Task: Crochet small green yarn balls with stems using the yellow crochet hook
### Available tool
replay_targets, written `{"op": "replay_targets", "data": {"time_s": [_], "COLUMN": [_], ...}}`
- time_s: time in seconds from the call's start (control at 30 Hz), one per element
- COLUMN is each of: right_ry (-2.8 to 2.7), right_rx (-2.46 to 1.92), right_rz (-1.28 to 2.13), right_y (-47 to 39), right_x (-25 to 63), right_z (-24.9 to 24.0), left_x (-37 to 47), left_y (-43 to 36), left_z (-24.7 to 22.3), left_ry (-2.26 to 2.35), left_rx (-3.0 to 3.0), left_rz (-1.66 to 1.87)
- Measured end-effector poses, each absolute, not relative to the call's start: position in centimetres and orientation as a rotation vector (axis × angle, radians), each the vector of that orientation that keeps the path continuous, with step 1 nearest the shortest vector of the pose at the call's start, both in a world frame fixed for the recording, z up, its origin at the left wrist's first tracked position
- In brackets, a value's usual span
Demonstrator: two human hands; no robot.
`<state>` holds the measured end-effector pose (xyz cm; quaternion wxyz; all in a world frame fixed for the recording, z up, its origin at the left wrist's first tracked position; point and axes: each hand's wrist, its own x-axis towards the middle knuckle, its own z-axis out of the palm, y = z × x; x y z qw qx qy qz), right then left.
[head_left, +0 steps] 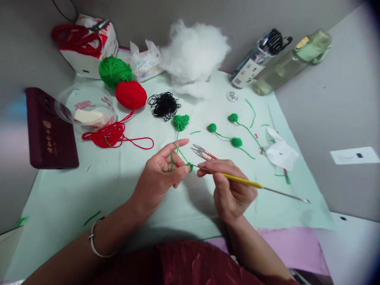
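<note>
Left hand: fingers bent, the small green crocheted piece pinched at thumb and fingertips; green yarn passes over the raised index finger and around the other fingers. Right hand: closed around the crochet hook, yellow grip slanting down to the right, thin metal tip at the crocheted piece. Location of piece: between the two hands, above the pale green cloth. The yarn runs up to a small green bundle.

Snips lie just beyond the right hand's fingers, blades parted. Three green balls with yarn tails, rest farther back, to the right. Black yarn sits left of the bundle; beside it, a red yarn ball near a larger green yarn ball. Loose red yarn lies by a clear tub. White stuffing is at the back; pen holder and bottle lean at back right
</note>
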<state>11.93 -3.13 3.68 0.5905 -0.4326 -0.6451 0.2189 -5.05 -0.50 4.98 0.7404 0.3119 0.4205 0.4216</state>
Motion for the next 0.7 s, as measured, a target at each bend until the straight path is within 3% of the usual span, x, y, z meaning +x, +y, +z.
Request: {"op": "replay_targets", "data": {"time_s": [0.37,0.7], "right_ry": [-1.149,-1.218], "right_rx": [-0.993,-0.949], "right_rz": [1.066,1.015], "right_y": [-2.4,-2.5], "right_x": [12.7,12.5], "right_z": [3.2,2.8], "left_x": [-5.3,-4.7], "left_y": [-0.4,-0.3], "left_z": [4.1,4.5], "left_ry": [0.905,0.885], "left_rx": [0.82,0.656], "left_rz": [0.889,0.879]}}
